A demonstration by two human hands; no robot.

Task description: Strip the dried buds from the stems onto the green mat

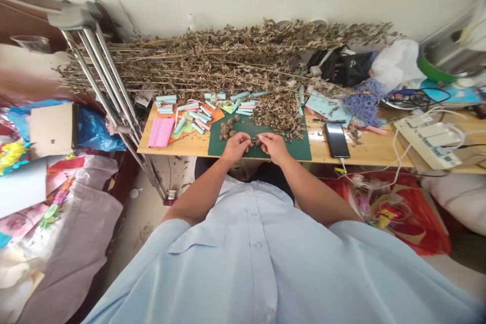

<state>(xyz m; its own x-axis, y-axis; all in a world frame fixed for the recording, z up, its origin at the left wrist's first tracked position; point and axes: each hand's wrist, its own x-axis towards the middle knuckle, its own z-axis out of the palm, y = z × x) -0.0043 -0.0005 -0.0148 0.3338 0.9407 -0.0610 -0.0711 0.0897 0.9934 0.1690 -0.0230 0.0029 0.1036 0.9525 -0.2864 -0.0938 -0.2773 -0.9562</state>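
The left hand [236,147] and right hand [274,148] pinch a small dried sprig [253,140] above a green mat [296,149] on the desk [379,152]; a loose pinch could drop it among the brittle leaves [279,114] nearby

Bare-wood gap [317,143] right of green cutting mat [296,151], before smartphone [336,140]; paper strips [193,117] left of mat, dried branches [212,63] beyond, aluminium crutches [99,68] farther left.

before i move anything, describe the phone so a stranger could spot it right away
On the wooden table, find the dark green cutting mat. Just right of it lies the black smartphone, flat on the wood, the only glossy dark slab nearby.
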